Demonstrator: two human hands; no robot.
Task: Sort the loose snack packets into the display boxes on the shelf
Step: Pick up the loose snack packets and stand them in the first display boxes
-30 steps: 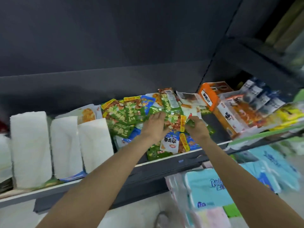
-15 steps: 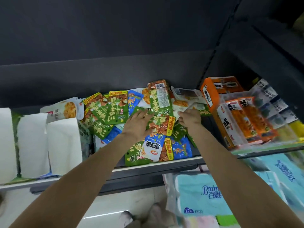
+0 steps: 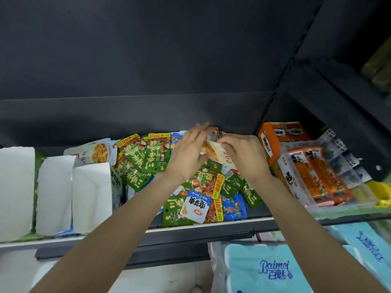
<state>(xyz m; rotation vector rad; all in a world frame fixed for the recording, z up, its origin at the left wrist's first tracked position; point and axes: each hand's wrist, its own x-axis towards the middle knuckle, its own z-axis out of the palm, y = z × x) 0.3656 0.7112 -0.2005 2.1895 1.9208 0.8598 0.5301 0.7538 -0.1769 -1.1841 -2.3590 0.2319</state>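
On the shelf [image 3: 190, 229]: loose snack packets [image 3: 203, 187] lie heaped between white boxes [image 3: 91, 195] and an orange box [image 3: 273, 140].
Right hand [image 3: 245, 157]: my fingers pinch a pale packet [image 3: 220, 155] above the heap.
Left hand [image 3: 186, 153]: fingers straight, beside that packet.
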